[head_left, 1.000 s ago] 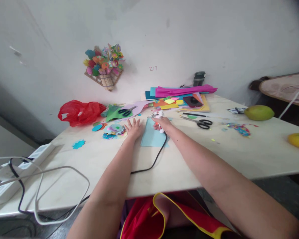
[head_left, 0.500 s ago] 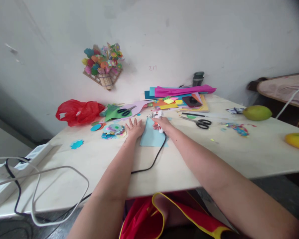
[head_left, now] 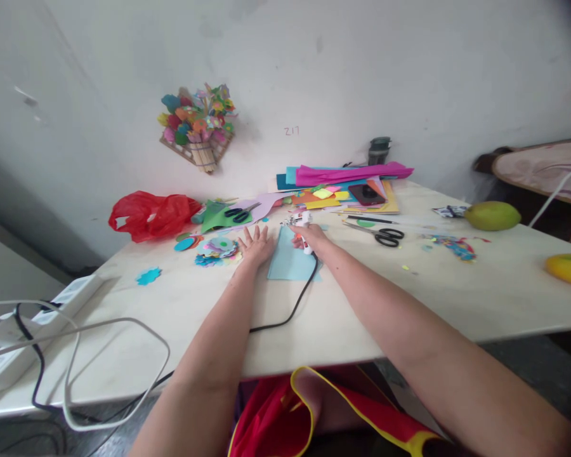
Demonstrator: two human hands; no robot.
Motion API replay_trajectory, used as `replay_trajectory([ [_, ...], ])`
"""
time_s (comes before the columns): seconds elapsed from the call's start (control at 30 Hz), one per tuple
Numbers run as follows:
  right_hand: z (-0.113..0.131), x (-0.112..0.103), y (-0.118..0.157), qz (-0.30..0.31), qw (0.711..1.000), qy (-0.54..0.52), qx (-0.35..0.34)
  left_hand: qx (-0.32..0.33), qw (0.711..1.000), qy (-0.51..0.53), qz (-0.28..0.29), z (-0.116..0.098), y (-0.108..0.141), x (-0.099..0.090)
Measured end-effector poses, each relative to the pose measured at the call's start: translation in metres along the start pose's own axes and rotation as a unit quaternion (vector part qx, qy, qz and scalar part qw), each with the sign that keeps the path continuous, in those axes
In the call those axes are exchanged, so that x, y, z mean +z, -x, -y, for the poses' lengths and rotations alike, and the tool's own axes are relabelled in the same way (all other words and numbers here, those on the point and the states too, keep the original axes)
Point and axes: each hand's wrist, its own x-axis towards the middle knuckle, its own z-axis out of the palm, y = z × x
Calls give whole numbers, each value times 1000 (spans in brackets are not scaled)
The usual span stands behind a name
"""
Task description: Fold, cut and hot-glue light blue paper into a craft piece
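My right hand is wrapped round a white hot glue gun over a light blue sheet. The gun's nozzle points left, near the sheet's far edge, and a black cord trails from its handle toward me. My left hand lies with its fingers spread on the table, just left of the sheet, holding nothing. Left of that hand is a pile of cut-out flower shapes. Whether the nozzle touches the sheet is too small to tell.
Black-handled scissors lie to the right, and a second pair lies on green foam. A red plastic bag, a phone and coloured sheets stand farther back. White cables and a power strip occupy the left edge.
My left hand has shifted very slightly to the left, its thumb drawing back from the sheet's edge. My right hand and the glue gun stay in place.
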Motion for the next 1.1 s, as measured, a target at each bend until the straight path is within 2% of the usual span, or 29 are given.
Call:
replay_trajectory([
  [0.23, 2, 0, 3, -4, 1000, 2, 10, 47, 998, -31, 12, 3, 9, -3],
  [0.43, 2, 0, 3, -1, 1000, -4, 4, 24, 999, -35, 33, 1, 9, -5],
  [0.63, 1, 0, 1, 1, 1000, -5, 5, 25, 999, -25, 7, 2, 9, -2],
  [1.1, -1, -1, -1, -1, 1000, 10, -2, -23, 999, -26, 9, -7, -20, 7],
])
